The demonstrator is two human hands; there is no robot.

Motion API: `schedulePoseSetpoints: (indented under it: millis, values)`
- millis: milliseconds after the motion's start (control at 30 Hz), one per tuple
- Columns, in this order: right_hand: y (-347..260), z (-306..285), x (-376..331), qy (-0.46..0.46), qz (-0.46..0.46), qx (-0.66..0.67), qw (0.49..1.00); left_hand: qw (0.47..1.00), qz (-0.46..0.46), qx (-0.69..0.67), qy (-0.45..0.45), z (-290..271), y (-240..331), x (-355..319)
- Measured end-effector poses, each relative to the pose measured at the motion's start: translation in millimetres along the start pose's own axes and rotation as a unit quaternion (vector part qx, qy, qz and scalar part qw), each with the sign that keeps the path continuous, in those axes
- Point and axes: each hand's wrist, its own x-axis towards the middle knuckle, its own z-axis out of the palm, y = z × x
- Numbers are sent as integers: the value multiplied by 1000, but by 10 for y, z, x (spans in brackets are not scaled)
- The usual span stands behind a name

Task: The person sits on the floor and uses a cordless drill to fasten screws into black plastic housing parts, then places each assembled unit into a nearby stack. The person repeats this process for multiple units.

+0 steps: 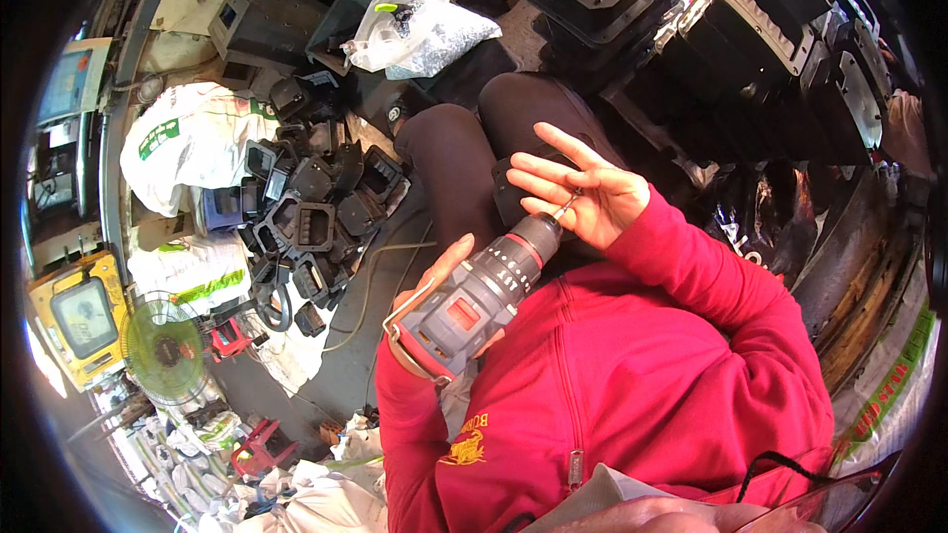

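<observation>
My left hand [439,266] is wrapped round a grey and black cordless drill [464,306] with a red band near its chuck. Much of that hand is hidden behind the drill's body. The drill tilts up and to the right over my lap, and a thin bit [567,204] sticks out of its chuck. Beside the bit, my right hand [597,199] is spread with its fingers stretched out. Whether the bit touches the palm, I cannot tell. Behind the right fingers a black part [509,195] shows partly at my dark trousers [449,153].
Several black plastic frames [316,227] lie heaped at the left, beside a white sack [197,138]. A clear bag of small metal pieces [425,35] stands beyond my knees. Black housings [760,15] are stacked at the far right. A green fan [165,353] stands at the left.
</observation>
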Motion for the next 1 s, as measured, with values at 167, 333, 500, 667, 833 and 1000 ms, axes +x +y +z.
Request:
schedulePoseSetpoints:
  millis: [167,333,500,667,833,1000]
  values:
    - [22,13,-6,27,11,-16,999,984,70,158,40,65,54,-34]
    - [-16,51,-98,63,63,-66,994,971,85,205,85,54,178,-53]
    - [-19,74,-143,147,68,-175,971,981,1,123,149,24,282,-106]
    - [-2,73,-113,161,73,-226,958,985,43,135,98,16,231,-188]
    - [-70,74,-147,116,106,-288,945,995,8,42,86,-36,182,-252]
    - [-121,103,-153,95,123,-332,930,995,40,71,60,-78,191,-234]
